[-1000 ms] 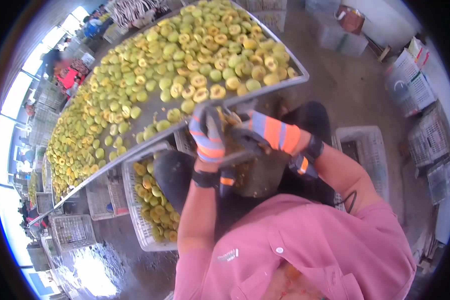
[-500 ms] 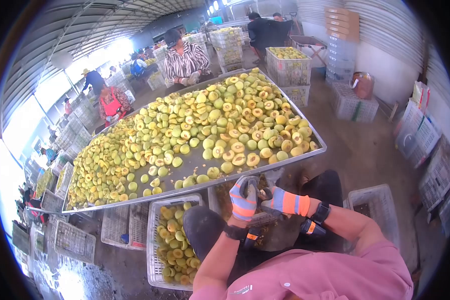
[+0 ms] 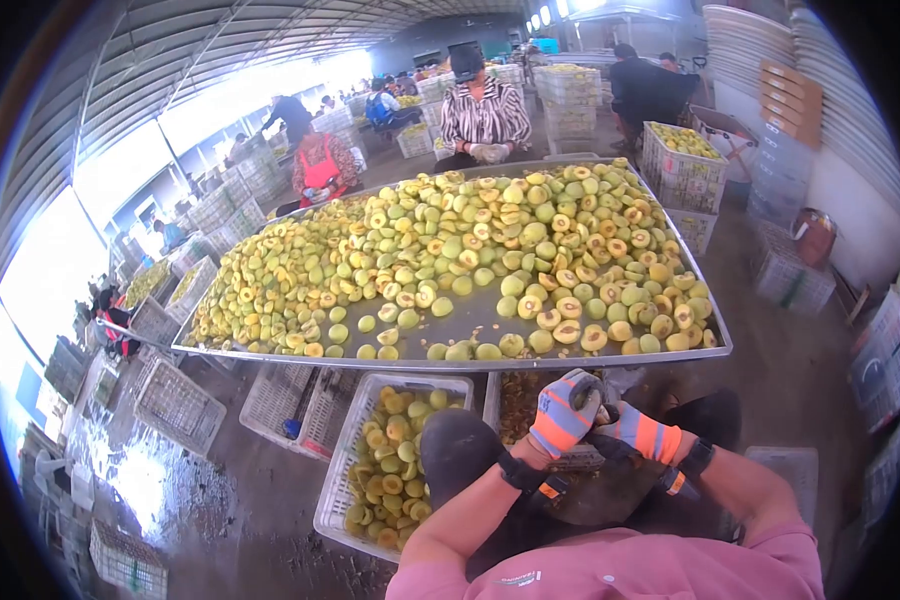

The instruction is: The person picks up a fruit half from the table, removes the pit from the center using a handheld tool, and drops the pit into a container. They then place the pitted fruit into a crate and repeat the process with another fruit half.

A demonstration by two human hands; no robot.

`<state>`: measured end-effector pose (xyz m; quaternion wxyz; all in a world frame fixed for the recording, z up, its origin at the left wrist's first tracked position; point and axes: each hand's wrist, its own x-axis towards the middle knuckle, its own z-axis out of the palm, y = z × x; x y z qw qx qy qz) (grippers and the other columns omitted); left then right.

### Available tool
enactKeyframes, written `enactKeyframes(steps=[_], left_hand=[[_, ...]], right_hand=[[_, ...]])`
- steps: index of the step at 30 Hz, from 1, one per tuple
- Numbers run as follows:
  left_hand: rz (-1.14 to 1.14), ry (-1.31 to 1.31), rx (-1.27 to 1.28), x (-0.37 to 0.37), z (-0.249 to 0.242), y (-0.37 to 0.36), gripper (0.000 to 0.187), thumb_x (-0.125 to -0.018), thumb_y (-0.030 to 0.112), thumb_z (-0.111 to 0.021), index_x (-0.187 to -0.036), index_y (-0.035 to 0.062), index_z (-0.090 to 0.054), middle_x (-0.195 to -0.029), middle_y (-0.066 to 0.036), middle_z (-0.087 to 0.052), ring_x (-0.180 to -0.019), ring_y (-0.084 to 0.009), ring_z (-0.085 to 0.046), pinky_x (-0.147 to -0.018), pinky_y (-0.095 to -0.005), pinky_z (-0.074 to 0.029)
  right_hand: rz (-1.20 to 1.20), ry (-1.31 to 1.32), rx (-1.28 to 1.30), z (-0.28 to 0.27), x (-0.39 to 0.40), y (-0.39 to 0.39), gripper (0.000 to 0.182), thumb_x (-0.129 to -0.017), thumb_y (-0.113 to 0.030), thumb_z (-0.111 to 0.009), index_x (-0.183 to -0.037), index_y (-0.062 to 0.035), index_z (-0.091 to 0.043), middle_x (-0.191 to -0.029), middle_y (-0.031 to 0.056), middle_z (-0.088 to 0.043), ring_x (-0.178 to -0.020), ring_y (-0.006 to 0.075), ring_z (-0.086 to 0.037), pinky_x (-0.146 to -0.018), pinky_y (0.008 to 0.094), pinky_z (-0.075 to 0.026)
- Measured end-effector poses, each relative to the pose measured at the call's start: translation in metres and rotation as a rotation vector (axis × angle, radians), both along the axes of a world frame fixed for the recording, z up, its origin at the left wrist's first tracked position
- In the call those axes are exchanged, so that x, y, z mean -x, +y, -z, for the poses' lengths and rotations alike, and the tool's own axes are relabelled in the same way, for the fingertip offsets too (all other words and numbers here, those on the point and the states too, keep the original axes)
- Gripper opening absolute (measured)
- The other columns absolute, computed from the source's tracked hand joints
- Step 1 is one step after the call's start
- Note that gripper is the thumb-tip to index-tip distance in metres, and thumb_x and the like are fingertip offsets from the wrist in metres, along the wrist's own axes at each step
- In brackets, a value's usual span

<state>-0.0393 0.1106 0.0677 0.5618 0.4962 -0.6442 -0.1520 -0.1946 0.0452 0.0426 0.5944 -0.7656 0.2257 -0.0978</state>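
My left hand [image 3: 564, 412], in a grey and orange glove, is curled closed just past the near edge of the metal table. My right hand [image 3: 638, 432], gloved alike, is closed against it, fingertips meeting. Whatever lies between the fingers is too small and dark to make out. Halved yellow-green stone fruit [image 3: 450, 245], some with brown pits showing, cover much of the metal-rimmed table [image 3: 490, 364]. Below the hands, a crate [image 3: 492, 402] holds brownish scraps. Left of my knee stands a white crate [image 3: 332, 500] filled with fruit halves [image 3: 395, 450].
Across the table sit a person in a striped top [image 3: 485, 115] and another in a red apron [image 3: 318, 170]. Stacked fruit crates [image 3: 682, 175] stand at the right back. More plastic crates [image 3: 178, 405] are on the wet floor at left. A grey crate [image 3: 785, 465] stands by my right side.
The view has turned left, so the table and people appear farther right and more level. Both hands stay close together, with the left fingers slightly shifted.
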Motion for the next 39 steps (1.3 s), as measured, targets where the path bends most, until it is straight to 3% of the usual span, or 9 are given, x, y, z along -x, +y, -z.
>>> enactKeyframes(steps=[10, 13, 16, 21, 23, 27, 29, 33, 39], left_hand=[[-0.047, 0.101, -0.089, 0.003, 0.02, -0.015, 0.016, -0.081, 0.0, -0.056, -0.094, -0.001, -0.063, -0.09, -0.012, -0.066, -0.084, -0.0217, -0.064, -0.075, -0.0312, -0.051], [0.044, 0.174, -0.201, -0.003, 0.038, -0.023, 0.016, -0.084, 0.001, -0.054, -0.096, -0.0024, -0.063, -0.091, -0.009, -0.067, -0.084, -0.0149, -0.062, -0.077, -0.0295, -0.05], [0.268, 0.304, -0.349, -0.006, 0.024, -0.027, 0.016, -0.087, 0.003, -0.053, -0.097, -0.0022, -0.064, -0.09, -0.007, -0.067, -0.084, -0.0118, -0.059, -0.077, -0.0272, -0.049], [0.32, 0.61, -0.459, -0.002, 0.058, -0.046, 0.017, -0.091, 0.009, -0.053, -0.095, -0.0013, -0.065, -0.09, -0.004, -0.066, -0.085, -0.0103, -0.058, -0.077, -0.0254, -0.048], [0.265, 0.561, -0.464, -0.002, 0.058, -0.047, 0.016, -0.091, 0.01, -0.055, -0.094, -0.0016, -0.066, -0.087, -0.004, -0.066, -0.081, -0.01, -0.059, -0.072, -0.0251, -0.048], [0.105, 0.728, -0.574, 0.003, 0.071, -0.057, 0.016, -0.089, 0.013, -0.059, -0.09, -0.0009, -0.066, -0.08, -0.003, -0.066, -0.07, -0.0116, -0.058, -0.064, -0.0264, -0.048], [-0.091, 0.902, -0.619, 0.016, 0.077, -0.059, 0.016, -0.088, 0.014, -0.06, -0.086, -0.0006, -0.066, -0.075, -0.003, -0.065, -0.065, -0.0123, -0.058, -0.059, -0.0274, -0.047], [-0.382, 0.151, -0.483, 0.036, 0.059, -0.043, 0.015, -0.087, 0.015, -0.061, -0.084, 0.0009, -0.065, -0.066, -0.011, -0.062, -0.059, -0.0167, -0.058, -0.056, -0.0321, -0.045], [-0.076, -0.146, -0.37, 0.028, 0.077, -0.057, 0.014, -0.085, 0.015, -0.061, -0.083, 0.0012, -0.063, -0.07, -0.016, -0.063, -0.061, -0.0199, -0.059, -0.059, -0.0339, -0.046]], right_hand=[[-0.035, -0.051, 0.247, 0.038, -0.009, -0.026, 0.013, -0.086, -0.015, -0.059, -0.096, -0.0075, -0.064, -0.085, 0.0047, -0.063, -0.076, 0.0177, -0.058, -0.072, 0.0329, -0.047], [-0.312, -0.165, 0.846, 0.042, 0.006, -0.039, 0.013, -0.085, -0.012, -0.059, -0.095, -0.0061, -0.063, -0.082, 0.005, -0.063, -0.073, 0.0168, -0.058, -0.069, 0.0324, -0.047], [-0.109, -0.071, -0.127, -0.024, 0.019, -0.01, 0.011, -0.083, -0.012, -0.06, -0.092, -0.0053, -0.063, -0.084, 0.0052, -0.065, -0.073, 0.0151, -0.059, -0.069, 0.0319, -0.047], [0.067, 0.079, 0.157, 0.032, 0.018, -0.03, 0.017, -0.078, -0.014, -0.064, -0.091, -0.0029, -0.065, -0.079, 0.0094, -0.067, -0.073, 0.0153, -0.06, -0.067, 0.0309, -0.048], [-0.186, 0.015, 0.795, 0.081, 0.023, -0.053, 0.019, -0.078, -0.015, -0.065, -0.092, -0.0018, -0.065, -0.078, 0.0093, -0.067, -0.072, 0.017, -0.061, -0.066, 0.0319, -0.049], [0.185, 0.239, -0.043, 0.026, 0.014, -0.016, 0.024, -0.078, -0.016, -0.067, -0.095, 0.0008, -0.065, -0.084, 0.0106, -0.068, -0.074, 0.0173, -0.062, -0.065, 0.0322, -0.049], [0.219, 0.172, -0.113, 0.022, 0.01, -0.008, 0.026, -0.078, -0.017, -0.067, -0.096, 0.002, -0.065, -0.086, 0.0116, -0.068, -0.075, 0.0161, -0.062, -0.064, 0.0319, -0.049], [0.153, 0.206, -0.164, 0.047, 0.014, -0.017, 0.029, -0.079, -0.019, -0.069, -0.098, 0.002, -0.064, -0.085, 0.0107, -0.068, -0.076, 0.0133, -0.061, -0.063, 0.0331, -0.048], [-0.094, -0.054, 0.112, 0.099, 0.033, -0.04, 0.024, -0.084, -0.024, -0.067, -0.095, -0.0032, -0.065, -0.073, 0.0059, -0.063, -0.064, 0.0126, -0.056, -0.059, 0.0313, -0.046]])
